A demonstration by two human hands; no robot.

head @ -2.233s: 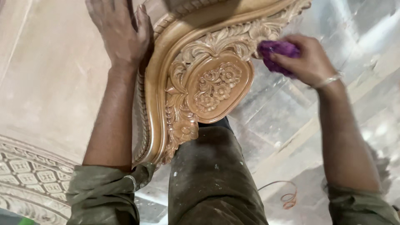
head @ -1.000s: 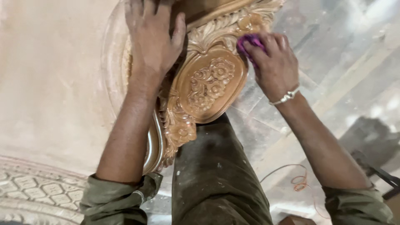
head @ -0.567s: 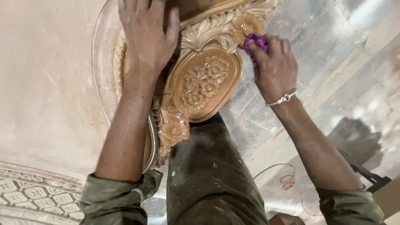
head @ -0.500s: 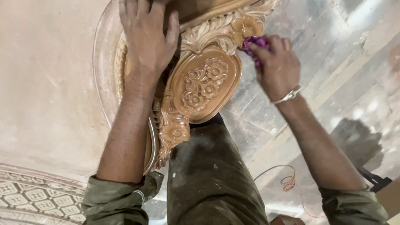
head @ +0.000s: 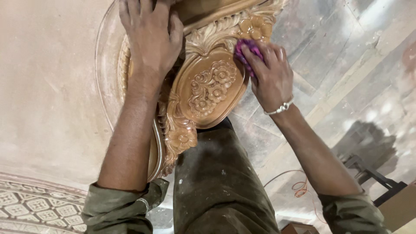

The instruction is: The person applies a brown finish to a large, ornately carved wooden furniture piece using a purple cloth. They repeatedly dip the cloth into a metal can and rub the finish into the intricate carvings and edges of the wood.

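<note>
Far left: a pale beige panel with a shallow carved oval border point(head: 52, 99) is filling the background, and a strip of lattice-patterned carving point(head: 34, 208) is running along the bottom-left corner.

Left hand point(head: 149, 41) is lying palm-down, fingers spread and flat, on the upper left edge of the carved golden-brown wooden ornament with an oval floral medallion point(head: 210, 89). It is pressing on the piece, not gripping it; nothing is held in it. The forearm is running down to a rolled olive-green sleeve point(head: 117, 208).

The ornament is sitting centre frame, tilted, with its lower edge resting against the person's dark, dust-specked trouser leg point(head: 216, 182). Scrolled leaf carving is running down its left side; a small flower cluster is at the top.

Right hand point(head: 271, 76) is curled, fingertips pinching a small wad of purple cloth point(head: 246, 50) and pressing it on the upper right rim of the medallion. A silver bracelet point(head: 279, 108) is sitting on that wrist.

Right side: a grey, scuffed concrete floor point(head: 355, 56) is showing, with a thin orange cord point(head: 299, 188) lying looped on it near the right forearm.
</note>
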